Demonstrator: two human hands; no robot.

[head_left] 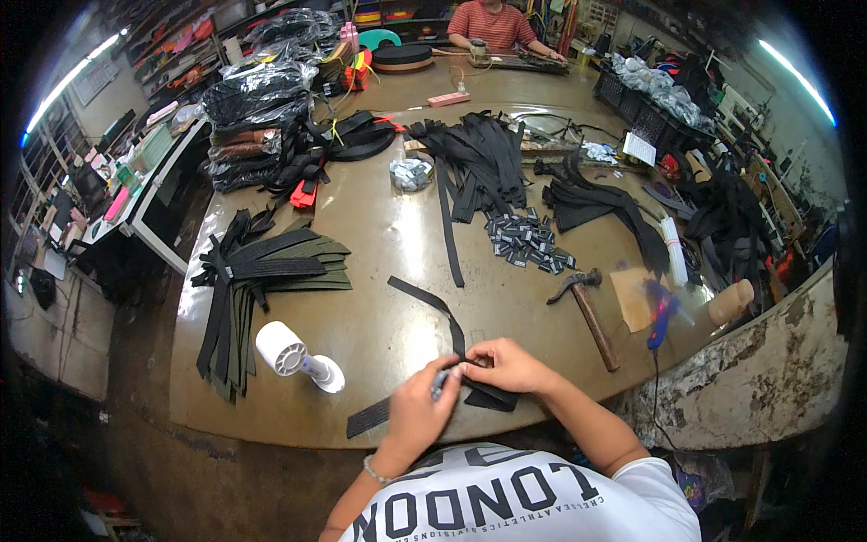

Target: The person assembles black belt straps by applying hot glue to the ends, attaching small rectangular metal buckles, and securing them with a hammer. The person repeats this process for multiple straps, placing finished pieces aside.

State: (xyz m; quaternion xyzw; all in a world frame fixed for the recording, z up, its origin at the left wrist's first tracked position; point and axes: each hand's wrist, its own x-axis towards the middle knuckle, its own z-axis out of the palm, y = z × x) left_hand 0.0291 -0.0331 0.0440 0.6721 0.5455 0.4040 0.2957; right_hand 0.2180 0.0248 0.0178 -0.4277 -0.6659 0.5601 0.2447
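Note:
Near the front edge of the table, my two hands meet over a black webbing strap (418,294). My left hand (419,406) has its fingers closed at the strap, with a small grey piece (440,384) showing between them; its kind is hard to make out. My right hand (508,367) pinches the strap close beside the left fingertips. One strap end runs away from me on the tabletop. A flat black strap piece (368,419) lies by my left hand, and a folded black strap piece (490,397) lies under my right hand.
On the brown table (361,361) stand a small white fan (282,349), a hammer (591,321) and a blue corded tool (664,312). Strap bundles (271,262), a pile of small grey-black pieces (528,241) and wrapped stacks (257,108) lie farther off. A person (492,27) works opposite.

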